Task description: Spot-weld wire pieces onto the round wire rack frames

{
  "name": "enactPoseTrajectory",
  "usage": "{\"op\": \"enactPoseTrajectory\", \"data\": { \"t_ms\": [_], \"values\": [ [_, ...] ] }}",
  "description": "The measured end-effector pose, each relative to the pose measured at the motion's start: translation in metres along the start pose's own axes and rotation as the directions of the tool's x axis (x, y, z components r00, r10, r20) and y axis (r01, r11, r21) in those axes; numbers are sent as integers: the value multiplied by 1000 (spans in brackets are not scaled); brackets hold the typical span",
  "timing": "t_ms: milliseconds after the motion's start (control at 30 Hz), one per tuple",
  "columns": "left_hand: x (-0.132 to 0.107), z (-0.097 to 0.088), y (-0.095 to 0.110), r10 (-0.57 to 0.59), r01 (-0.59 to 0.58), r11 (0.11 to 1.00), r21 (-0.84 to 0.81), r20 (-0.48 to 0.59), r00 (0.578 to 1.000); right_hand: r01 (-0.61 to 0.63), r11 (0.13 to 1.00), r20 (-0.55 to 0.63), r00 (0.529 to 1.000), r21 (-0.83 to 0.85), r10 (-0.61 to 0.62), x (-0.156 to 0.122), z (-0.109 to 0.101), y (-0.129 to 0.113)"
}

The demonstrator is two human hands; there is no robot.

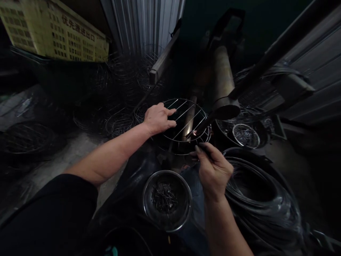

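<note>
A round wire rack [182, 154] with parallel bars lies level at the middle. My left hand [159, 119] is over its left rim and holds it there, thumb and forefinger pointing inward over the bars. My right hand [213, 165] is closed in a pinch at the near right rim, on a short dark piece of wire that the fingers partly hide. Just beyond those fingertips, a small orange glow shows at the tip of a dark metal rod [204, 125], above a brass-coloured cylinder [189, 119]. Below the rack, a metal bowl [145, 199] holds many short wire pieces [164, 197].
A thick dark arm [277, 49] slants down from the upper right to a metal clamp [226, 106]. Coiled wire [266, 206] lies at the right, near a smaller bowl [246, 136]. A yellow crate [77, 39] stands upper left; wire rings [119, 124] lie left of the rack.
</note>
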State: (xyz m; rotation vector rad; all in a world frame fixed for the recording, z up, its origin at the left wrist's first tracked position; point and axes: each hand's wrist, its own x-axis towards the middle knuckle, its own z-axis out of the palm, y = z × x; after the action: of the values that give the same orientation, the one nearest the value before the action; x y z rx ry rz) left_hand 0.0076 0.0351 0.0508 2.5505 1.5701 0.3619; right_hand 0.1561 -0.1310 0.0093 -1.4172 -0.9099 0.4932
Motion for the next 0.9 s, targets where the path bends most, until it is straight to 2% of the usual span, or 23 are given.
{"op": "enactPoseTrajectory", "data": {
  "t_ms": [133, 233, 367, 433, 600, 900],
  "values": [
    [-1, 2, 1, 21, -22, 1000, -19, -21, 1000, -215, 966, 61, 976, 144, 208, 7, 5, 18],
    [-1, 2, 1, 25, -25, 1000, -13, -7, 1000, -251, 957, 41, 968, 144, 248, 14, 5, 26],
    [0, 5, -3, 26, -26, 1000, -8, 7, 1000, -300, 950, 175, 943, 88, 282, 17, 1, 26],
    [0, 5, -4, 22, -22, 1000, -6, 14, 1000, -317, 946, 199, 934, 73, 298, 17, 1, 24],
    [1, 3, -1, 29, -29, 1000, -6, -2, 1000, -315, 943, 70, 948, 105, 309, 15, 9, 23],
    [12, 6, -1, 32, -31, 998, -51, 26, 999, -280, 948, 23, 960, 150, 280, 17, 12, 25]
  ]
}}
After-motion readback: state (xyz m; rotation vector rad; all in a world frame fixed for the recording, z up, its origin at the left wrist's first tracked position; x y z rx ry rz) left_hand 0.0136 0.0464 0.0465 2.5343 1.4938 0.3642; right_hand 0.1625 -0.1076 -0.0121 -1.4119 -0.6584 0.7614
